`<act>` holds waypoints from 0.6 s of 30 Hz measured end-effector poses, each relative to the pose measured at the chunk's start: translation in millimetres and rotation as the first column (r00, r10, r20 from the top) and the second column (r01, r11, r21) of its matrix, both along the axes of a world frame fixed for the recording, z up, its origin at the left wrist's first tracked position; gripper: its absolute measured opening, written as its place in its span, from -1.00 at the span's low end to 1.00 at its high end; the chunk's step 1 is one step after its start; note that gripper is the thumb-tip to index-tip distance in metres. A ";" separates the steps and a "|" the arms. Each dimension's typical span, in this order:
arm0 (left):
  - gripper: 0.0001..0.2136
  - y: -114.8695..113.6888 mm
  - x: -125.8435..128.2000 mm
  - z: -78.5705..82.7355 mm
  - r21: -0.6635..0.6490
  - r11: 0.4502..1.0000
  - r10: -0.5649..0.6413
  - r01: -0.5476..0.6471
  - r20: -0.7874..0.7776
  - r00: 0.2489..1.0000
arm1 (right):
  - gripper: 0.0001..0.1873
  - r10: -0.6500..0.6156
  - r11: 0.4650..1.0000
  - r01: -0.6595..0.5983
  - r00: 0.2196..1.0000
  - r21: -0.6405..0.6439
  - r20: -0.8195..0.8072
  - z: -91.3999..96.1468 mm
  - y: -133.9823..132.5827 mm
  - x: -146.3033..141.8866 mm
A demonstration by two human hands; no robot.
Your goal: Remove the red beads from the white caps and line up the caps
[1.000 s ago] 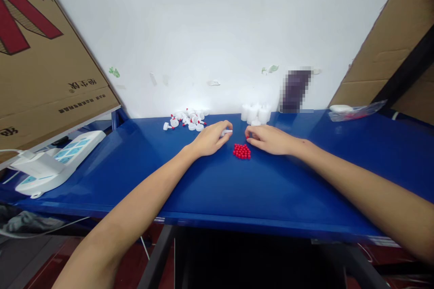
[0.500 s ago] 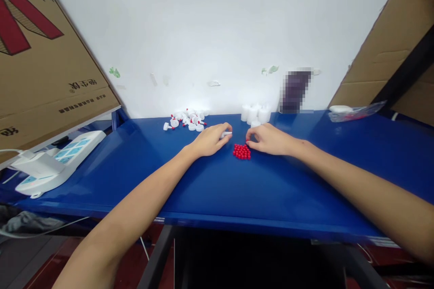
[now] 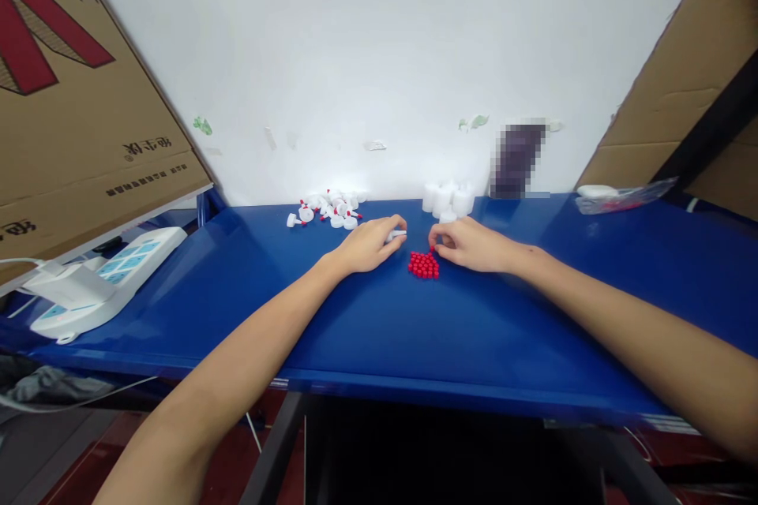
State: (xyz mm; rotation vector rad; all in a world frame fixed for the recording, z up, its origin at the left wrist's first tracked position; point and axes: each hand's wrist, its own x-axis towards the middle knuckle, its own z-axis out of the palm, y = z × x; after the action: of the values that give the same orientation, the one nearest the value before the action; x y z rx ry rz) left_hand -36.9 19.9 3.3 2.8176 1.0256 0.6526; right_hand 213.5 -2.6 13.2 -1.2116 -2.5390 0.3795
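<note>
My left hand [image 3: 370,244] rests on the blue table [image 3: 355,316], its fingers curled round a small white plastic piece [image 3: 398,234] that pokes out at the fingertips. My right hand [image 3: 467,244] lies just to the right, fingertips pinched together right above a heap of small red beads [image 3: 424,264]. What the pinch holds is too small to make out. The two hands sit a few centimetres apart.
A scatter of white pieces with red tips [image 3: 328,211] lies at the back, left of a cluster of white caps [image 3: 448,198]. A white power strip [image 3: 98,278] sits at the left edge under a leaning cardboard box [image 3: 71,95]. A plastic bag [image 3: 621,196] lies at the back right.
My right hand has drawn slightly up and back from the bead heap, fingertips closing into a pinch. My left hand has hardly moved.
</note>
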 end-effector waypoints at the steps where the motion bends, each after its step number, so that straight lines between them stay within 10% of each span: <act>1: -0.73 0.0 0.0 0.1 0.000 1.000 0.000 0.000 0.000 1.000 | -0.87 0.008 1.000 -0.008 1.000 0.001 -0.011 -0.6 -0.3 -0.7; 18: -0.72 0.8 0.4 -0.1 -0.011 1.000 -0.008 0.008 -0.003 1.000 | -0.78 0.095 0.991 -0.103 0.992 -0.085 -0.088 -0.3 0.2 -2.0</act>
State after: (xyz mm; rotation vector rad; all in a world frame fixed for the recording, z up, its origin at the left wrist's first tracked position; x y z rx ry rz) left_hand -36.5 20.6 3.2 2.8125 1.0146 0.6405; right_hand 211.5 -2.3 13.0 -1.0787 -2.5400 0.5611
